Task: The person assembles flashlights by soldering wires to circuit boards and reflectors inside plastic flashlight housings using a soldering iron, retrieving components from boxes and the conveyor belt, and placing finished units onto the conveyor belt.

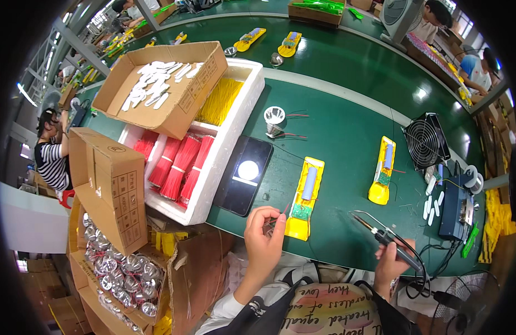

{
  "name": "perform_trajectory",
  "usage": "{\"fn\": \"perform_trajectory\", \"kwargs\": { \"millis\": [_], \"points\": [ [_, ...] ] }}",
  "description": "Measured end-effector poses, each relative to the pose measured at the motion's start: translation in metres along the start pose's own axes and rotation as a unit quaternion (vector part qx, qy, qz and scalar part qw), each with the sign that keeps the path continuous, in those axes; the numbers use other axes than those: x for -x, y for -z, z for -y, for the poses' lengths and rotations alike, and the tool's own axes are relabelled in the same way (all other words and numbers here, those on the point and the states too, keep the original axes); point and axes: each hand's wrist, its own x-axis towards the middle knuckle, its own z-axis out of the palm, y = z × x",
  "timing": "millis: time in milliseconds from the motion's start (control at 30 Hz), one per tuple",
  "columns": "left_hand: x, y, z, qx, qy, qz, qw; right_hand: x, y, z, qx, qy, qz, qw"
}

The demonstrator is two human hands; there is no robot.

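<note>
My left hand [265, 237] is closed in a pinch on a thin red wire [286, 209], beside a yellow plastic housing [297, 228]. That housing lies on the green bench and holds a blue cylindrical battery [310, 183] and a small green circuit board [301, 211]. My right hand [393, 262] grips a soldering iron [385, 237] by its handle. Its tip points up and left, apart from the board. A second yellow housing [379, 192], with a battery and board inside, lies farther right. Two shiny reflector cups [274, 115] with red wires sit beyond the first housing.
A white foam box [201, 211] with red and yellow wire bundles stands left, under a carton of white parts [188, 106]. Nearby lies a black phone [244, 176]. At right are a black fan [425, 141], a blue soldering station [456, 209] and cables. Reflectors fill a lower-left carton [121, 279].
</note>
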Motion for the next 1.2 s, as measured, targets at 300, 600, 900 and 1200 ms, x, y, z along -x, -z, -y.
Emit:
{"fn": "perform_trajectory", "kwargs": {
  "millis": [300,600,900,1200],
  "points": [
    [0.000,0.008,0.000,-0.026,-0.036,0.054,0.998,0.000,-0.027,-0.004,-0.001,-0.001,0.016,1.000],
    [0.003,0.005,0.009,0.006,-0.055,0.039,0.998,-0.001,-0.032,-0.009,0.024,0.005,0.009,1.000],
    [0.005,0.002,0.019,0.046,-0.137,-0.044,0.989,-0.002,-0.031,-0.013,0.032,0.020,-0.006,0.999],
    [0.004,0.006,0.018,0.038,-0.161,-0.055,0.985,0.001,-0.031,0.003,-0.002,-0.009,-0.003,1.000]
  ]
}}
